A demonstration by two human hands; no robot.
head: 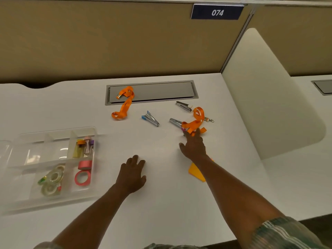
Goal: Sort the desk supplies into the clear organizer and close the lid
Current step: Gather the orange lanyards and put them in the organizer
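The clear organizer (pixel 53 196) lies open at the left, holding tape dispensers (pixel 52 178), pink tape rolls (pixel 83 172) and small tubes (pixel 89 145). On the desk lie an orange lanyard (pixel 124 105), a blue-handled staple remover (pixel 150 118), a white-tipped one (pixel 184 106), a grey one (pixel 175 121), and a second orange lanyard (pixel 195 122). My right hand (pixel 194 145) stretches to this second lanyard, fingertips touching its near end, fingers apart. My left hand (pixel 133 174) rests flat on the desk, holding nothing. Orange sticky notes (pixel 195 172) lie partly hidden under my right forearm.
A grey cable hatch (pixel 161 91) is set in the desk at the back, under one lanyard's end. A tan partition wall with a sign reading 074 (pixel 217 12) stands behind. A white divider panel (pixel 265 97) borders the right side.
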